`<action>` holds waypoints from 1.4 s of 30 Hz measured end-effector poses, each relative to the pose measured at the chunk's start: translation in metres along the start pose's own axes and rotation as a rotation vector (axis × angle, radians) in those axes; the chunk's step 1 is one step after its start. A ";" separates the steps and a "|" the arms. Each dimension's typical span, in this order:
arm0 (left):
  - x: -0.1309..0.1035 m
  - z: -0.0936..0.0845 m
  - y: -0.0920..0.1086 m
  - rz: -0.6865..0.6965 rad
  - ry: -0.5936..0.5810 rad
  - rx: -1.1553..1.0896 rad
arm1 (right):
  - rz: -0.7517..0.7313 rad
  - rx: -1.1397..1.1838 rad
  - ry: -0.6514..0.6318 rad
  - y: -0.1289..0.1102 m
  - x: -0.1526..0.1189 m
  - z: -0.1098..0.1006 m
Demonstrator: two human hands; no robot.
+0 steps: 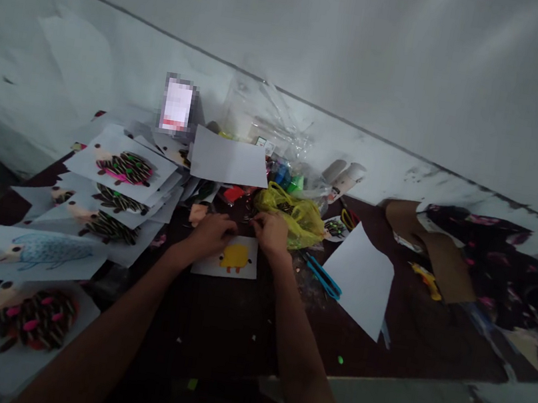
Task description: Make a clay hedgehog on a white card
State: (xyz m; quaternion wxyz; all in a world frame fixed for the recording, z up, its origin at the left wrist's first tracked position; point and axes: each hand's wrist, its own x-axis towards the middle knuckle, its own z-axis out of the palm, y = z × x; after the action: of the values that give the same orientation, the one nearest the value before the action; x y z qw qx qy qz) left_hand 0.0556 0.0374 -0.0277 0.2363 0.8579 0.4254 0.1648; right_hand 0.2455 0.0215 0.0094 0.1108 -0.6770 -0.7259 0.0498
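A small white card point(203, 264) with a yellow animal figure point(234, 257) on it lies on the dark table in front of me. My left hand point(214, 232) is over the card's upper left corner, its fingers curled together. Beside it is a peach-coloured lump point(197, 214). My right hand point(271, 234) is at the card's upper right, thumb and fingers pinched; whatever is between them is too small to name. Just behind that hand sits a yellow plastic bag point(309, 224). Blue-handled scissors point(323, 277) lie to its right.
Stacked sheets with hedgehog figures point(125, 168) cover the left side. Blank white paper point(361, 279) lies right of the scissors, and another blank sheet point(229, 160) stands behind my hands. Farther right are a yellow cutter point(426, 281), cardboard point(446, 265) and dark patterned cloth point(506, 270). A wall rises behind.
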 end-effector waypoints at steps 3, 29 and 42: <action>0.001 0.001 -0.002 0.016 0.007 -0.002 | 0.013 -0.094 -0.080 -0.009 -0.001 -0.001; 0.001 0.004 -0.008 0.077 0.047 -0.028 | -0.042 -0.178 -0.198 -0.034 0.002 -0.012; -0.002 -0.010 -0.019 -0.017 0.235 -0.064 | -0.049 0.303 0.058 -0.013 -0.013 -0.004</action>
State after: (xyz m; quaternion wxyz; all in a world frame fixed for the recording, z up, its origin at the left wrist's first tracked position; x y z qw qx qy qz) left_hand 0.0376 0.0480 -0.0301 0.2133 0.8211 0.4521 0.2755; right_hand 0.2349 0.0075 0.0147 0.2339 -0.6358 -0.7228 0.1363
